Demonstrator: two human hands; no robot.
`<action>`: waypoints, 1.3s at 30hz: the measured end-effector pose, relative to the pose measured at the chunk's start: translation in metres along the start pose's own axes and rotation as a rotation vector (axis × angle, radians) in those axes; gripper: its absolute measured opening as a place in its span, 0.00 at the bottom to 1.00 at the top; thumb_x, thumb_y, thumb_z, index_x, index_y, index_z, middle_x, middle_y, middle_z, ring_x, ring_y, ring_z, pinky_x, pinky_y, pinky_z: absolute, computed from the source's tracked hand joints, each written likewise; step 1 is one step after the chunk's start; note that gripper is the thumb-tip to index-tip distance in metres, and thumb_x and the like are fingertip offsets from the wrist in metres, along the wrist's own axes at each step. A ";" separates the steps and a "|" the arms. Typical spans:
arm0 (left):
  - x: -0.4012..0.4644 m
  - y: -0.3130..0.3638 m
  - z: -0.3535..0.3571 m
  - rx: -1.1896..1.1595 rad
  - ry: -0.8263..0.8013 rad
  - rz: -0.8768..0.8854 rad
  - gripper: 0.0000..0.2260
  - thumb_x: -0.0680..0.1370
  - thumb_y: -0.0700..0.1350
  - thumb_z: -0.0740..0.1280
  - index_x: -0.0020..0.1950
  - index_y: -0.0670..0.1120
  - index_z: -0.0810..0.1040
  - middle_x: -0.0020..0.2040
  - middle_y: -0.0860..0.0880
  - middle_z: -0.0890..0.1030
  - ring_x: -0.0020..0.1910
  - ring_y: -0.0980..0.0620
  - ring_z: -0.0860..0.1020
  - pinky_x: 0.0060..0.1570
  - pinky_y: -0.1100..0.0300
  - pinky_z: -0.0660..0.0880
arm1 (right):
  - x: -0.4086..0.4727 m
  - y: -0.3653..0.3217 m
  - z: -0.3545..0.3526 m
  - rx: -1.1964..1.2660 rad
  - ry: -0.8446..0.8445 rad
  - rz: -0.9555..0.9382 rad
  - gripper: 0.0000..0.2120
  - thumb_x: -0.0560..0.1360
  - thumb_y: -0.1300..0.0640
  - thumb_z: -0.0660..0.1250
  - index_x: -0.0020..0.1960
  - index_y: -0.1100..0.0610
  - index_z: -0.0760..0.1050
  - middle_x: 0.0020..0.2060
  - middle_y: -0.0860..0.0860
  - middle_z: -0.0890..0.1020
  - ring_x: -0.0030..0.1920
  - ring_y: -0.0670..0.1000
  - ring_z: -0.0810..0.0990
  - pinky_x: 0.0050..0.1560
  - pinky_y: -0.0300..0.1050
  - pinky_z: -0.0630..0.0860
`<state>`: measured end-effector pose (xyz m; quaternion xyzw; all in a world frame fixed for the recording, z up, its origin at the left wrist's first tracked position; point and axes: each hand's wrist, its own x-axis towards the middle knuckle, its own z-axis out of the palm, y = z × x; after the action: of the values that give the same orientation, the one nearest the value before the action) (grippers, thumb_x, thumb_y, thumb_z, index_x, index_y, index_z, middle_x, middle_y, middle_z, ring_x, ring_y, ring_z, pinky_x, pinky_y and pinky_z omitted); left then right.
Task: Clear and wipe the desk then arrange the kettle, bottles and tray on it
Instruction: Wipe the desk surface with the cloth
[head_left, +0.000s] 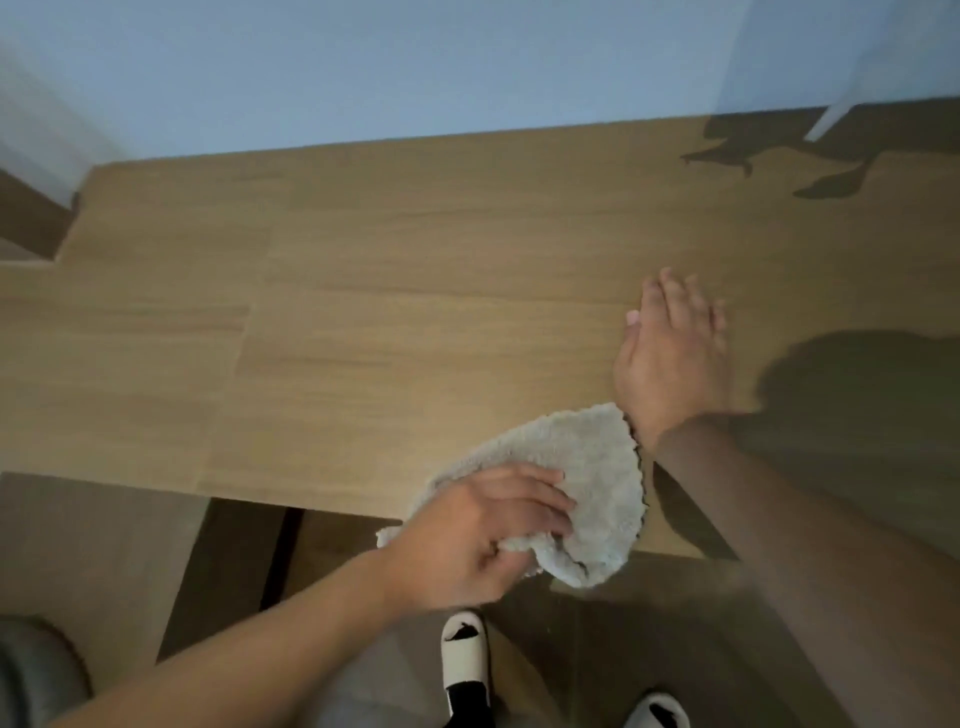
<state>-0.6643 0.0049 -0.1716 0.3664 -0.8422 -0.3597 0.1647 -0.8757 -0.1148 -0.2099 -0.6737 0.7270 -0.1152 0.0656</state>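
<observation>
**Cloth at the near edge of the desk**

The left hand (483, 535) gripped a grey cloth (587, 483) that lay partly on the wooden desk (363, 322) and hung over its near edge. The right hand (670, 358) rested flat on the desk, fingers straight, just beyond the cloth. Below, two white slippers (464, 654) stood on the floor.

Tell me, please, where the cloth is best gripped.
Probably by the bunched near end hanging over the desk edge, from the near side: the cloth lies flat further in, and the left hand already holds that gathered part.
</observation>
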 end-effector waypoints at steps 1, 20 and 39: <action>-0.006 0.006 -0.004 -0.002 0.104 -0.053 0.15 0.73 0.37 0.64 0.56 0.43 0.85 0.60 0.48 0.84 0.67 0.52 0.77 0.66 0.50 0.74 | -0.004 0.000 -0.005 0.013 -0.009 -0.003 0.24 0.84 0.53 0.46 0.78 0.60 0.60 0.78 0.55 0.61 0.79 0.56 0.55 0.78 0.56 0.50; 0.116 0.015 -0.002 -0.177 0.938 -0.732 0.12 0.78 0.39 0.61 0.54 0.53 0.79 0.51 0.54 0.83 0.54 0.52 0.80 0.55 0.61 0.74 | -0.011 0.184 -0.044 0.113 0.163 0.042 0.26 0.81 0.50 0.50 0.67 0.63 0.74 0.69 0.60 0.74 0.70 0.63 0.71 0.71 0.59 0.63; 0.282 -0.051 -0.066 -0.016 0.889 -0.785 0.12 0.76 0.43 0.59 0.53 0.49 0.81 0.47 0.50 0.81 0.51 0.48 0.80 0.46 0.62 0.68 | -0.012 0.197 -0.035 0.056 0.238 -0.006 0.20 0.81 0.54 0.54 0.67 0.61 0.75 0.68 0.56 0.76 0.69 0.58 0.72 0.72 0.57 0.63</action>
<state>-0.7939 -0.2583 -0.1596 0.7647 -0.4913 -0.2121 0.3589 -1.0737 -0.0876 -0.2275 -0.6554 0.7241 -0.2146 -0.0027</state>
